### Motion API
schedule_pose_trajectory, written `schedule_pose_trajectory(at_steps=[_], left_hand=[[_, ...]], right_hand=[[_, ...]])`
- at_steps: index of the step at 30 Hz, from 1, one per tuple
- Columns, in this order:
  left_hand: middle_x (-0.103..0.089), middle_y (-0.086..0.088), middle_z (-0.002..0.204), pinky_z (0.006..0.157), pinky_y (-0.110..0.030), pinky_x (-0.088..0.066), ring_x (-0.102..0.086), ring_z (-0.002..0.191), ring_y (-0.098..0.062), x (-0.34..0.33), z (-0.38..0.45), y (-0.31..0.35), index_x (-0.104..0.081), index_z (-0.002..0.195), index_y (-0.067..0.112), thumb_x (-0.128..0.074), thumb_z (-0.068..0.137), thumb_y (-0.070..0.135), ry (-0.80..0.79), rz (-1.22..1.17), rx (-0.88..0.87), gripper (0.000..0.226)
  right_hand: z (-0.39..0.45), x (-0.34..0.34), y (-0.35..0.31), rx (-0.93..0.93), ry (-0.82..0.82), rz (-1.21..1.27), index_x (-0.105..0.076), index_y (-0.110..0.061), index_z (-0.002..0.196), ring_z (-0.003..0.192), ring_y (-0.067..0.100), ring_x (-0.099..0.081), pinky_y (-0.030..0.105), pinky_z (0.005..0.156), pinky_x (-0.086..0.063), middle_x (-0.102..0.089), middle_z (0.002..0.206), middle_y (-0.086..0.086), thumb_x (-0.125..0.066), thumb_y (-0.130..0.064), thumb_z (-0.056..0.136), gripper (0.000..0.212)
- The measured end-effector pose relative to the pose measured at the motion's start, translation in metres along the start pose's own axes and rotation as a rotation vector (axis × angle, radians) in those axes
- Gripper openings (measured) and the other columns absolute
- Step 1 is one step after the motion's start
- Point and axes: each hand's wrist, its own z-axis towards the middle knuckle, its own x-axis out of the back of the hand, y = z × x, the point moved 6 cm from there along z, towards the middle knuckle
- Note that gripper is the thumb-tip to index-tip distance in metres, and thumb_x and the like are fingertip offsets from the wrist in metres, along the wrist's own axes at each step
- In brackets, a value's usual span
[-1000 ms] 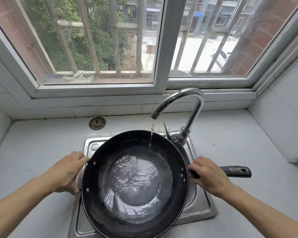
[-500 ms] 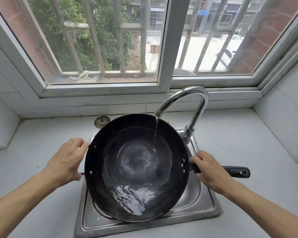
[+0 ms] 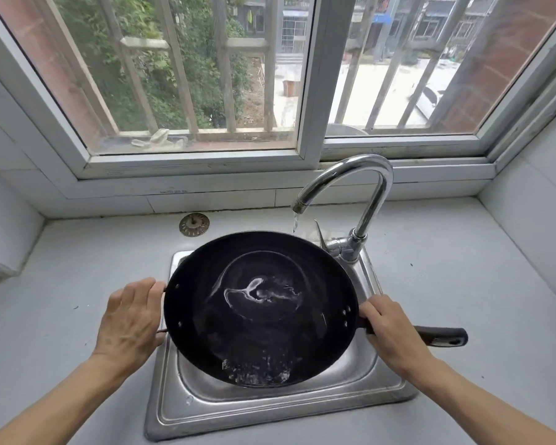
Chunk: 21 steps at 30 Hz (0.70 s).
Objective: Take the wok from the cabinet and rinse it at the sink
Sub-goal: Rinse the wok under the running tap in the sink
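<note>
The black wok (image 3: 260,308) hangs over the steel sink (image 3: 270,409), tilted with its near rim low, and water pools at that near edge. My left hand (image 3: 130,317) grips the small handle on the wok's left rim. My right hand (image 3: 390,329) is closed around the long black handle (image 3: 443,337), which points right over the counter. The chrome faucet (image 3: 363,200) stands behind the sink on the right. A thin stream falls from its spout just past the wok's far rim.
A round metal sink strainer (image 3: 194,224) lies on the grey counter (image 3: 61,290) behind the sink. White tiled walls close in on both sides. A barred window (image 3: 225,75) runs along the back above the sill.
The wok has tipped further toward me and the water has run down to its near edge. The faucet stream, which fell into the wok before, now falls behind its far rim.
</note>
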Motion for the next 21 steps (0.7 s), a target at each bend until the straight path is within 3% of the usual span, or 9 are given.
schedule_pose_trajectory(at_steps=[6, 10, 16, 18, 21], left_hand=[[-0.048, -0.015, 0.113, 0.081, -0.047, -0.031, -0.046, 0.103, -0.035, -0.01, -0.011, 0.004, -0.047, 0.118, 0.005, -0.099, 0.017, 0.025, 0.093, 0.022, 0.018, 0.116], [-0.046, -0.014, 0.113, 0.081, -0.046, -0.03, -0.046, 0.105, -0.034, -0.013, -0.007, 0.008, -0.048, 0.117, 0.007, -0.099, 0.018, 0.023, 0.201, 0.032, 0.025, 0.112], [-0.045, -0.012, 0.112, 0.081, -0.045, -0.029, -0.045, 0.105, -0.033, -0.021, 0.003, 0.009, -0.05, 0.117, 0.009, -0.097, 0.03, 0.031, 0.379, 0.078, 0.019, 0.102], [-0.044, -0.012, 0.113, 0.081, -0.045, -0.028, -0.044, 0.105, -0.033, -0.022, 0.003, 0.012, -0.05, 0.117, 0.009, -0.079, 0.052, 0.044, 0.459, 0.118, -0.027, 0.08], [-0.044, -0.012, 0.113, 0.081, -0.045, -0.028, -0.044, 0.104, -0.033, -0.026, 0.004, 0.012, -0.051, 0.117, 0.009, -0.055, 0.063, 0.047, 0.498, 0.127, -0.024, 0.066]], right_hand=[[-0.012, -0.002, 0.003, 0.004, 0.084, -0.04, -0.06, -0.015, 0.087, 0.077, 0.019, -0.047, 0.029, 0.064, -0.029, -0.054, 0.086, -0.002, -0.075, 0.015, 0.051, 0.049], [-0.014, -0.007, 0.01, -0.035, 0.143, -0.044, -0.062, -0.014, 0.087, 0.077, 0.021, -0.049, 0.033, 0.061, -0.036, -0.055, 0.087, 0.0, -0.076, 0.014, 0.053, 0.047], [-0.014, -0.016, 0.019, -0.095, 0.219, -0.017, -0.06, -0.015, 0.089, 0.078, 0.021, -0.047, 0.031, 0.063, -0.028, -0.057, 0.084, 0.0, -0.067, 0.017, 0.054, 0.048], [-0.016, -0.019, 0.02, -0.105, 0.236, -0.01, -0.061, -0.016, 0.09, 0.077, 0.021, -0.047, 0.032, 0.062, -0.03, -0.056, 0.084, -0.001, -0.065, 0.016, 0.058, 0.045], [-0.018, -0.024, 0.022, -0.121, 0.234, -0.028, -0.066, -0.013, 0.087, 0.075, 0.021, -0.048, 0.032, 0.061, -0.033, -0.057, 0.082, -0.001, -0.073, 0.019, 0.055, 0.046]])
